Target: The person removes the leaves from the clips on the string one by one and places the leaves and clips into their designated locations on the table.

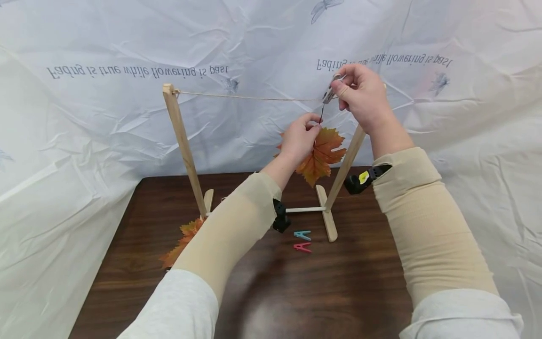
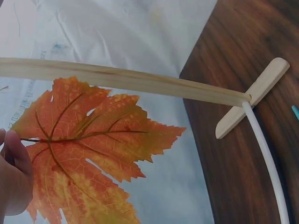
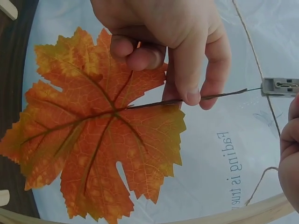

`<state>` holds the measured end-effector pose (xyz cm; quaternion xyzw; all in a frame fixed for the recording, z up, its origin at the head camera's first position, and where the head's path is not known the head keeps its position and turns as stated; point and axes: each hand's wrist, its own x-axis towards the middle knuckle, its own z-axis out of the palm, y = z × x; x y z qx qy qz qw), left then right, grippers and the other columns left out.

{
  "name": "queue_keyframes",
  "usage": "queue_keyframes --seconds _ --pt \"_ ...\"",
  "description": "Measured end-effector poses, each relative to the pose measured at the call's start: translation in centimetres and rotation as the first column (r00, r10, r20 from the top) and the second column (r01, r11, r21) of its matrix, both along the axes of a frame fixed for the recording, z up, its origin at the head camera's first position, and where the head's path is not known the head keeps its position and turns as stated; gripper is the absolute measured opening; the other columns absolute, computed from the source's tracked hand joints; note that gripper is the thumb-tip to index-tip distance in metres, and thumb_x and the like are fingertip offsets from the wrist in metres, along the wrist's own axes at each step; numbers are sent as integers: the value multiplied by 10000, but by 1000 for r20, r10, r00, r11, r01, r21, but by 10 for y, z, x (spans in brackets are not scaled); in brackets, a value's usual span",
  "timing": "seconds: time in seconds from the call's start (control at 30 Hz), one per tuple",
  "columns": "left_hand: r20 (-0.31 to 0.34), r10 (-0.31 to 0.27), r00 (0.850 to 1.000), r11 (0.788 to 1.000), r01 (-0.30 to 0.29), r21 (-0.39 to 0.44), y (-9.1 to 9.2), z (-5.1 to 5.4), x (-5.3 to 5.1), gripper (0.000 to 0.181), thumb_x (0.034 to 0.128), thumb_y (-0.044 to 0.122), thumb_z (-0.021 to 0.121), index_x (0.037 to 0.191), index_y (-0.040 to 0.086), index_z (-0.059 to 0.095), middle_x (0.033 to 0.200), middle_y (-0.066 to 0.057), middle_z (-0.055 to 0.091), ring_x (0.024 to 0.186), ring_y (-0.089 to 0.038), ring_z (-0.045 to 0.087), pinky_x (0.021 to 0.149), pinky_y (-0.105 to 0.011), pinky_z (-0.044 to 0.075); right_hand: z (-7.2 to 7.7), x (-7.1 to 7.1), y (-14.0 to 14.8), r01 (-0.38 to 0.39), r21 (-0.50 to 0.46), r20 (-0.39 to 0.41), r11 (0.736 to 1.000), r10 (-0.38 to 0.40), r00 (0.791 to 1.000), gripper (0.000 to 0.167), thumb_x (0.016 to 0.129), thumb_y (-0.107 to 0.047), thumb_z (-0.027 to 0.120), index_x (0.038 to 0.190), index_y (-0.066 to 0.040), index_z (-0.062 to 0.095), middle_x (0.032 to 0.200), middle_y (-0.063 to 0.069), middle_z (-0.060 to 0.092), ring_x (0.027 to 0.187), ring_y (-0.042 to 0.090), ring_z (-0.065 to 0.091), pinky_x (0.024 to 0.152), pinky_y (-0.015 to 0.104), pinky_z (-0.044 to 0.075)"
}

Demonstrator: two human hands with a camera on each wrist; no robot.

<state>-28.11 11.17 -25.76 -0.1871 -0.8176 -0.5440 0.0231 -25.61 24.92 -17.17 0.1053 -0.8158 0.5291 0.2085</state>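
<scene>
An orange maple leaf [image 1: 318, 157] hangs below the twine [image 1: 254, 98], its dark stem pointing up. My left hand [image 1: 299, 137] pinches that stem between thumb and fingers, as the right wrist view also shows with the leaf [image 3: 93, 126] below the left hand [image 3: 187, 42]. Above it, my right hand [image 1: 362, 96] pinches a grey clothespin [image 1: 329, 93]. In the right wrist view the clothespin [image 3: 279, 87] sits at the twine, and the thin tip of the stem reaches its jaws. Only part of the right hand [image 3: 290, 144] shows there.
The wooden stand's left post [image 1: 184, 146] and right post [image 1: 345, 167] hold the twine. On the brown table [image 1: 338, 292] lie a blue clothespin [image 1: 302, 235] and a red clothespin [image 1: 302, 247]. Another orange leaf [image 1: 179, 247] is partly behind the left arm. A printed white sheet [image 1: 127, 122] hangs behind.
</scene>
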Motion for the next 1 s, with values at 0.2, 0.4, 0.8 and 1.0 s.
queue_keyframes --seconds 0.2,0.4,0.8,1.0 --pt "-21 15 1000 999 -16 -47 -2 4 3 185 983 256 506 1131 240 616 963 68 621 707 -123 545 592 -253 410 3 3 -1 5 -67 -49 998 -8 999 86 893 -163 623 974 -159 594 763 29 491 529 142 473 540 233 402" --pt "-8 2 1000 1000 -2 -31 -4 5 5 187 986 250 499 1138 246 608 1021 48 613 720 -137 547 571 -254 409 5 5 -2 -27 -218 -95 976 7 995 107 871 -122 641 971 -143 608 762 53 483 518 157 477 492 207 389" --pt "-63 1 998 999 -3 -33 -10 -3 8 174 967 212 542 1114 238 631 1000 40 633 833 -113 576 676 -264 445 -8 10 -1 -106 -409 -177 906 35 984 126 841 -84 667 952 -87 608 732 85 476 475 173 490 430 197 371" --pt "-33 -12 999 999 11 -30 -15 -11 14 180 965 248 543 1124 278 624 1012 51 630 736 -126 575 719 -350 420 -20 16 1 -100 -474 -169 875 21 985 119 845 -69 658 953 -84 611 724 74 463 452 151 485 413 188 365"
